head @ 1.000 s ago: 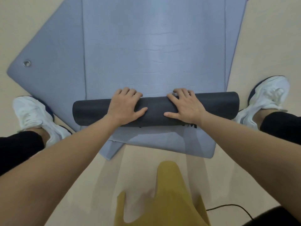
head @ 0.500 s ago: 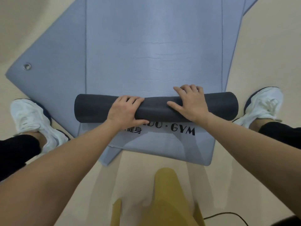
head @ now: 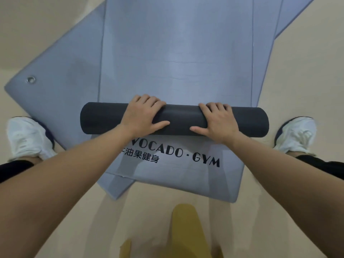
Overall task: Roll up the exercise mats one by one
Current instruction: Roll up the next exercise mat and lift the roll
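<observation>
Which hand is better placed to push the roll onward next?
Left, slightly. The left hand has its fingers hooked over the far side of the roll; the right hand lies flatter on top. Both sit near the middle, so the difference is small.

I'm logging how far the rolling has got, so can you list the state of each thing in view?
Dark roll: partly rolled, lying across the top mat.
Top mat: flat beyond the roll.
Printed mat: flat, lettering partly hidden by an arm.
Angled mat: flat, at the bottom.
Left hand: pressed on the roll, fingers curled over it.
Right hand: likewise.
</observation>
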Motion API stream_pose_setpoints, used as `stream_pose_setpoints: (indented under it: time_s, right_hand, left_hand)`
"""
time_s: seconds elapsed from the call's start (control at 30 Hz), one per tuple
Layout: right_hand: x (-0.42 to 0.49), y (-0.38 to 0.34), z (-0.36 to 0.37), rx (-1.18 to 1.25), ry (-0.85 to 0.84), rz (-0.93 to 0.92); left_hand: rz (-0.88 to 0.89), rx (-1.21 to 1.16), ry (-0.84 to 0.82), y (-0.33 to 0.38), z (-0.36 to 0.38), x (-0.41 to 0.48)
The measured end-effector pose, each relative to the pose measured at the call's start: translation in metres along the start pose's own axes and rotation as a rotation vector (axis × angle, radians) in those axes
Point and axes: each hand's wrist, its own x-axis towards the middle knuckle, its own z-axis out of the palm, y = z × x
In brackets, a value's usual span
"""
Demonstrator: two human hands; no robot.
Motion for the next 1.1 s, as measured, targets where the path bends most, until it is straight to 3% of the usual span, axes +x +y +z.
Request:
stream_pose_setpoints:
  time_s: [0.1, 0.3, 0.4, 0.5, 0.7, 0.9, 1.1]
  right_hand:
    - [0.028, 0.013, -0.014, 0.098, -0.131, 0.000]
    - [0.073, 0.030, -0.035, 0.179, -0.351, 0.041]
    - [0.072, 0.025, -0.045, 0.146, -0.195, 0.113]
    - [0.050, 0.021, -0.042, 0.144, -0.021, 0.006]
    - [0.054, 0.025, -0.023, -0.137, -0.084, -0.015]
    - [0.078, 0.042, -0.041, -0.055, 0.023, -0.132]
    - [0.063, 0.034, -0.068, 0.022, -0.060, -0.145]
  left_hand:
    - [0.030, 0.033, 0.103, 0.022, 0.006, -0.025]
    - [-0.144, 0.188, -0.204, 0.033, 0.015, -0.013]
    - [-0.169, 0.207, -0.205, 0.024, 0.015, 0.007]
    - [-0.157, 0.194, -0.189, 0.009, 0.013, 0.028]
    - [-0.111, 0.189, -0.212, -0.016, 0.009, 0.063]
    - [-0.086, 0.088, -0.277, -0.031, -0.010, 0.092]
    - [-0.102, 0.059, -0.366, -0.016, -0.040, 0.082]
